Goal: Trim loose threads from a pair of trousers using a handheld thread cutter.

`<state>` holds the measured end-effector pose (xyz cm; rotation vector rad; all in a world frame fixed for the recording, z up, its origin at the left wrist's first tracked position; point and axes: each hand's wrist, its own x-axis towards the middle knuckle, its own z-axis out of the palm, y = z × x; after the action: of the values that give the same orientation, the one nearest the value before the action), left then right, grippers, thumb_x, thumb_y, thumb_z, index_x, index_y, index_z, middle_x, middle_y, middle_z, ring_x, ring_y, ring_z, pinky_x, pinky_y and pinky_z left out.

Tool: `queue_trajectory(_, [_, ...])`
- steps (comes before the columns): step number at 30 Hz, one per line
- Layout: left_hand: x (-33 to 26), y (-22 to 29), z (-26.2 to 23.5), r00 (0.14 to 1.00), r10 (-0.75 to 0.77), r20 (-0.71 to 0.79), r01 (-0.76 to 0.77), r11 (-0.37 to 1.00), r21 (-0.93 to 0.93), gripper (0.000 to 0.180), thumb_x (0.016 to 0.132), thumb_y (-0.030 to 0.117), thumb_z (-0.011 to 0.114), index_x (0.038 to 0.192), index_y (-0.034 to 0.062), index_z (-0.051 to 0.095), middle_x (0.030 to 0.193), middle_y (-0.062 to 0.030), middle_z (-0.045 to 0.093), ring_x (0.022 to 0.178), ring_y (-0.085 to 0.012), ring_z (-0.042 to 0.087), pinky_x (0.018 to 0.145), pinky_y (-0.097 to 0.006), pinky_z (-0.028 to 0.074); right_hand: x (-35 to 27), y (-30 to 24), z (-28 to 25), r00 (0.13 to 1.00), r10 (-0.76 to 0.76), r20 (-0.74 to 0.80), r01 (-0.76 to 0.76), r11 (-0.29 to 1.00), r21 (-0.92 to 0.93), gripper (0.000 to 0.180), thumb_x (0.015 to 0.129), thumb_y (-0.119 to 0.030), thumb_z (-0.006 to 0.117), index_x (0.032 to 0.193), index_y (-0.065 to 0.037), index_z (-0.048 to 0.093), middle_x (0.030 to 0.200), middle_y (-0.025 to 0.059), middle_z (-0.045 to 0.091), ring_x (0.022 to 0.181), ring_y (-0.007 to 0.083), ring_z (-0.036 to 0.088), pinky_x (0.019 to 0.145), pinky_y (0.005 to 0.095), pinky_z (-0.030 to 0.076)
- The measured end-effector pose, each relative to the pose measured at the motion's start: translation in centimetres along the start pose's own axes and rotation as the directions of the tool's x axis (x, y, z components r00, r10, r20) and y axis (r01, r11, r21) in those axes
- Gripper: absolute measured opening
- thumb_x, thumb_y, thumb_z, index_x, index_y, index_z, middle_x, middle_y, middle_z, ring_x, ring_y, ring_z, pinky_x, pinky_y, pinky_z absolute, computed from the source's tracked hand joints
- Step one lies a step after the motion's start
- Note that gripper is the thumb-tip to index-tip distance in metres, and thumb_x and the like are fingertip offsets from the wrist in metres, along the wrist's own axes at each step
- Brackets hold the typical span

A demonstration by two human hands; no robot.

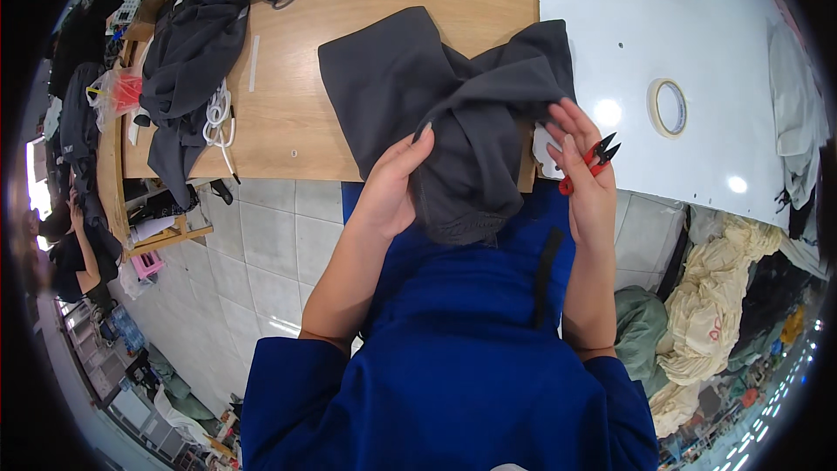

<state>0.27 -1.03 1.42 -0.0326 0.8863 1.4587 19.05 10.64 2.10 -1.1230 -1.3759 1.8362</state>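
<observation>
A dark grey garment (384, 70) lies partly on the wooden table, and its near part hangs over the edge toward my lap. My left hand (397, 183) is closed on a fold of it, thumb on top and fingers hidden by cloth. My right hand (588, 166) holds red-handled thread snips (602, 157) with dark blades pointing up and outward. The fingertips of this hand are beside the garment's right side; whether they touch it I cannot tell. A gathered, stitched edge (466, 228) shows at the garment's near end.
The wooden table (296, 135) meets a white table (697, 153), which bears a tape roll (668, 108). More dark garments (196, 52) and a coiled white cord (218, 118) lie at the left. Cream cloth (711, 296) is heaped at the lower right. Another person (78, 249) is at far left.
</observation>
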Motion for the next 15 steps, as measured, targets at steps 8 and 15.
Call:
queue_trajectory(8, [-0.4, 0.1, -0.1, 0.999, -0.047, -0.011, 0.047, 0.997, 0.065, 0.046, 0.1, 0.032, 0.039, 0.123, -0.0066, 0.049, 0.122, -0.0141, 0.057, 0.11, -0.0194, 0.057, 0.096, -0.031, 0.044, 2.4, 2.1, -1.1, 0.983, -0.118, -0.143, 0.056, 0.924, -0.377, 0.045, 0.092, -0.007, 0.051, 0.136, -0.013, 0.045, 0.136, 0.011, 0.039, 0.115, 0.0217, 0.05, 0.093, 0.0302, 0.042])
queue_trajectory(15, [-0.8, -0.1, -0.4, 0.998, -0.053, -0.024, 0.054, 0.998, 0.036, 0.045, 0.1, 0.031, 0.039, 0.123, -0.006, 0.05, 0.121, -0.0139, 0.058, 0.11, -0.0195, 0.058, 0.095, -0.031, 0.045, 3.6, 2.3, -2.0, 0.969, -0.212, -0.124, 0.067, 0.715, -0.696, 0.023, 0.09, -0.011, 0.055, 0.113, -0.008, 0.06, 0.101, 0.0098, 0.06, 0.081, 0.0219, 0.057, 0.077, 0.0279, 0.045])
